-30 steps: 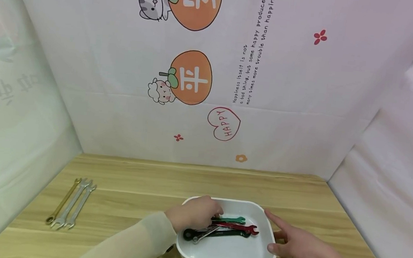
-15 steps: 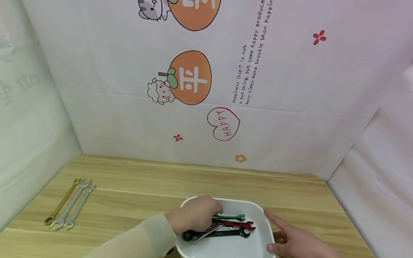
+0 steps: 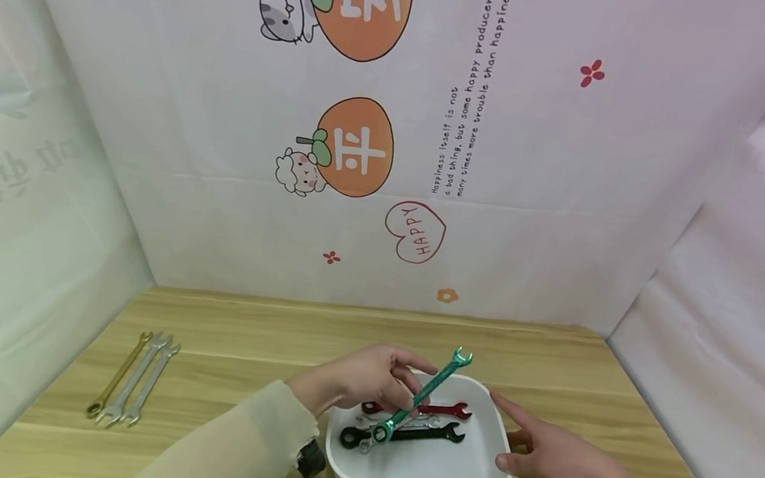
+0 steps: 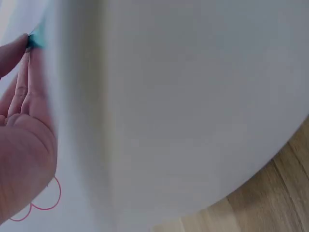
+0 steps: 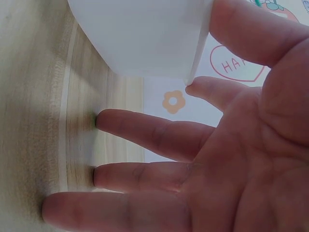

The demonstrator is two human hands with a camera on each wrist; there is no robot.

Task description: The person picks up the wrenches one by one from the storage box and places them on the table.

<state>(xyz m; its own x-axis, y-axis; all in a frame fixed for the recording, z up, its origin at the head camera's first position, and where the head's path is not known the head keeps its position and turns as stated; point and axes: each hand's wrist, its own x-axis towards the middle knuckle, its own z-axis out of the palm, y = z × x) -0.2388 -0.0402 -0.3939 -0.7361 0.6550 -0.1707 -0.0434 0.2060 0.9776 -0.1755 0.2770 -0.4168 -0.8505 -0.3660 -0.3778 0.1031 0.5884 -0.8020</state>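
Note:
My left hand (image 3: 373,379) pinches a shiny green combination wrench (image 3: 433,384) between thumb and fingers, over a white plastic box (image 3: 430,472). The wrench slants, open end up and away, ring end low over the others. In the left wrist view only a bit of the green wrench (image 4: 37,38) shows at the fingertips; a broad pale surface covers much of that picture. Inside the box lie a red wrench (image 3: 452,411), a black wrench (image 3: 399,435) and silver ones partly hidden. My right hand (image 3: 558,455) touches the box's right rim with thumb and index finger, its other fingertips down on the table.
On the left of the wooden table (image 3: 248,364), a gold wrench (image 3: 119,377) and two silver wrenches (image 3: 132,382) lie side by side. A white printed cloth (image 3: 532,168) hangs behind the table, with cloth along both sides.
My left hand has lifted the green wrench off the pile and tilted it upward. The red wrench has shifted slightly. The right hand has stayed at the rim.

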